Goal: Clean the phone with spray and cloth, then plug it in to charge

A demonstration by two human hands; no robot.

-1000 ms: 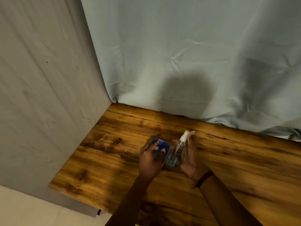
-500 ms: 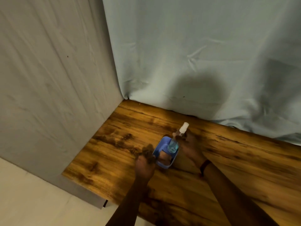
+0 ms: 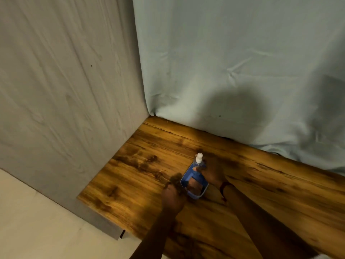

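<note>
Spraying step, I judge — right hand [image 3: 211, 172] grips the spray bottle [image 3: 198, 161] over the phone [image 3: 194, 182], which the left hand [image 3: 172, 193] clasps at its near-left edge — next, press the nozzle.

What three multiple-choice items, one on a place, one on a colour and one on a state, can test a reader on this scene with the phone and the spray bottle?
1. Where is the small clear spray bottle with a white cap?
A. in the right hand, above the phone
B. lying on the floor
C. in the left hand

2. What colour is the case of the flat rectangular phone?
A. red
B. blue
C. green

3. What is the left hand doing?
A. resting open on the wooden table
B. holding a cable
C. gripping the phone's edge

Answers: 1 A, right fingers wrap the bottle; 2 B, the case shows blue; 3 C, the fingers close on the phone's left side.
</note>
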